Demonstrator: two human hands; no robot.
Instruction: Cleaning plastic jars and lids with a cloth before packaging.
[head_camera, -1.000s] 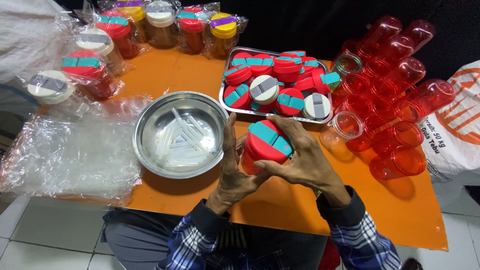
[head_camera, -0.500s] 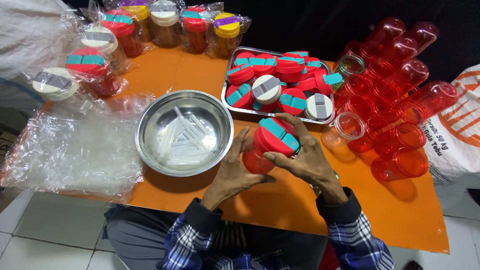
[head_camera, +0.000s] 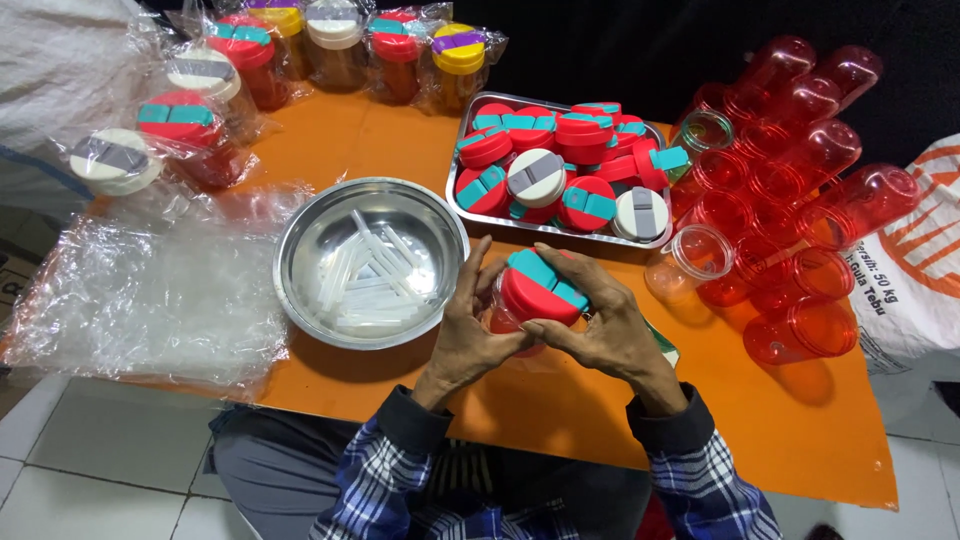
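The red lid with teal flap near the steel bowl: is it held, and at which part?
Yes. Both hands, left hand and right hand, hold the red lid at its rim, on opposite sides.

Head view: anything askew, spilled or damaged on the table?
Nothing spilled or broken. Both hands, left and right, hold a red jar with a red-and-teal lid. Lids sit heaped unevenly in the metal tray, and the red jars lie on their sides, stacked, not fallen.

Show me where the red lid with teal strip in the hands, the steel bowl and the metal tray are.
red lid with teal strip (head_camera: 535, 285), head view, on its red top.
steel bowl (head_camera: 300, 245), head view, on its left inner wall.
metal tray (head_camera: 462, 213), head view, on its front left rim.
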